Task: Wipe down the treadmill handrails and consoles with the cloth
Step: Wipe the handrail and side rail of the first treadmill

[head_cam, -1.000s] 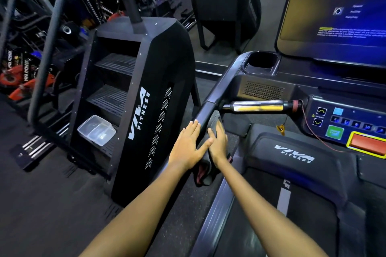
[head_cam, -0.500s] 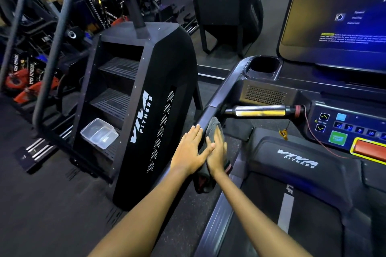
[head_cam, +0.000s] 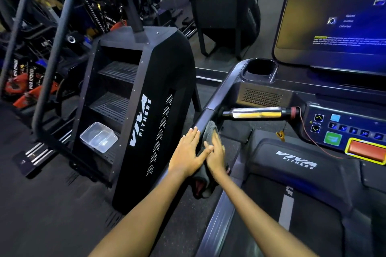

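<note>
A dark grey cloth (head_cam: 209, 131) is draped over the treadmill's left handrail (head_cam: 221, 89), its lower end hanging below my hands. My left hand (head_cam: 188, 152) lies flat with straight fingers on the rail's outer side. My right hand (head_cam: 216, 153) presses the cloth against the rail from the inner side, fingers straight. The two hands touch at the thumbs. Right of them is the console (head_cam: 342, 129) with coloured buttons, and the big screen (head_cam: 338, 16) glows above it.
A black stair-climber machine (head_cam: 150, 110) stands close on the left, with a clear plastic tub (head_cam: 98, 136) on its lowest step. A metal grip sensor bar (head_cam: 257, 112) juts out just beyond the cloth. A cup holder (head_cam: 261, 68) sits at the rail's top. Gym gear crowds the far left.
Both hands and the cloth have slid slightly up the handrail toward the console. The view has shifted a little closer and lower.
</note>
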`<state>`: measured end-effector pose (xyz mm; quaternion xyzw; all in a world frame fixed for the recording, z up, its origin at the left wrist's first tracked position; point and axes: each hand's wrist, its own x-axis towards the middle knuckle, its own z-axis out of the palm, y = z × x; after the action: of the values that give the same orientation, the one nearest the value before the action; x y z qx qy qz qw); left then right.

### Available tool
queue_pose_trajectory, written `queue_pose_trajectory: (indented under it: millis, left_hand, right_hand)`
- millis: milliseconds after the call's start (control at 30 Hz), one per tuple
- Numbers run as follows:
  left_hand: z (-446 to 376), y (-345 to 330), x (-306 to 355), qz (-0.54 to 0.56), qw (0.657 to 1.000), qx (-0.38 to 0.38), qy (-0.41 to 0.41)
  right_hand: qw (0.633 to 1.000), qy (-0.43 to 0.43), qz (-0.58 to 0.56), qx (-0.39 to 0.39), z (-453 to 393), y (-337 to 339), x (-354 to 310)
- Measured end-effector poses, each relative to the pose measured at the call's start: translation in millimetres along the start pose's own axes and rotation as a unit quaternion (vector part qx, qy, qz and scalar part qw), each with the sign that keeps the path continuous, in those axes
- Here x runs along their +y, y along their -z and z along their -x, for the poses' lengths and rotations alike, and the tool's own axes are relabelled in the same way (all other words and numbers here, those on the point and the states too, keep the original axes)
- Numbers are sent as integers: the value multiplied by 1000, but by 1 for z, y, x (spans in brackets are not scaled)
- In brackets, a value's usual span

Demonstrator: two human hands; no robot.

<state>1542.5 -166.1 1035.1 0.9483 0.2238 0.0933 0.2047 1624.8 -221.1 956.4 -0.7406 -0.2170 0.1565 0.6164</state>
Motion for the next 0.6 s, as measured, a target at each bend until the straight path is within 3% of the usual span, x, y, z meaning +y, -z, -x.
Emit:
queue_pose_trajectory:
  millis: [133,300,500,600]
  left_hand:
    - [1,1,2,-2,1000,-4,6]
    - [0,0,1,-7,1000,3,4]
    - [-1,0,0,-15,1000,-7,6]
    - [0,-1,1,-22,1000,-4,5]
  right_hand:
    - [1000,19,2,-4,-6,4,1]
    - [999,-26,24,2,-45,18,-5]
    - [1000,15,-3,-2,4,1,3]
    - [1000,-3,-2,-10,-12,7,3]
